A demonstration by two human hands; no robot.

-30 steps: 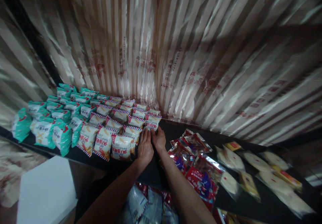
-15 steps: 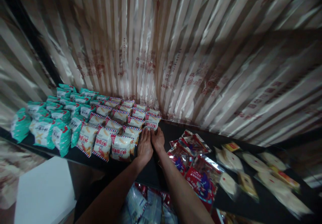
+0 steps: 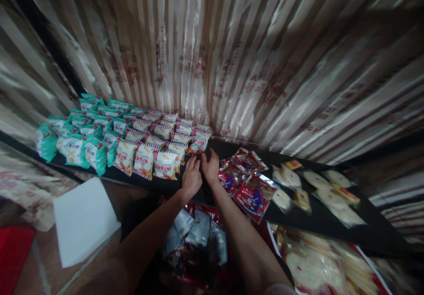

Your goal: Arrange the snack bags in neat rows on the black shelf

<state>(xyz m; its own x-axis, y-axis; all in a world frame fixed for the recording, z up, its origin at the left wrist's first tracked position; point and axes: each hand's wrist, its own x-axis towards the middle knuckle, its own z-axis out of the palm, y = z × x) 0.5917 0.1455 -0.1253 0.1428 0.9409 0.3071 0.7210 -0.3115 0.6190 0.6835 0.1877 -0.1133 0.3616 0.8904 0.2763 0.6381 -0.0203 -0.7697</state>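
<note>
My left hand (image 3: 191, 176) and my right hand (image 3: 210, 168) lie side by side on a black shelf (image 3: 331, 219), fingers stretched toward the nearest red-and-white snack packets (image 3: 164, 165). The fingertips touch the right end of the packet rows. Neither hand holds anything. Rows of red-and-white packets run back to the wall, with teal packets (image 3: 77, 150) to their left. A loose pile of red foil packets (image 3: 249, 190) lies just right of my right hand.
Pale round cakes in clear wrappers (image 3: 318, 188) are scattered along the shelf's right part. A striped shiny curtain (image 3: 232, 56) hangs behind. Below the shelf are a bag of packets (image 3: 195, 235), a white box (image 3: 82, 220) and a tray of wrapped cakes (image 3: 318, 268).
The view has tilted down and pulled back, showing more of the floor and the goods below the shelf. Both hands stay at the right end of the packet rows.
</note>
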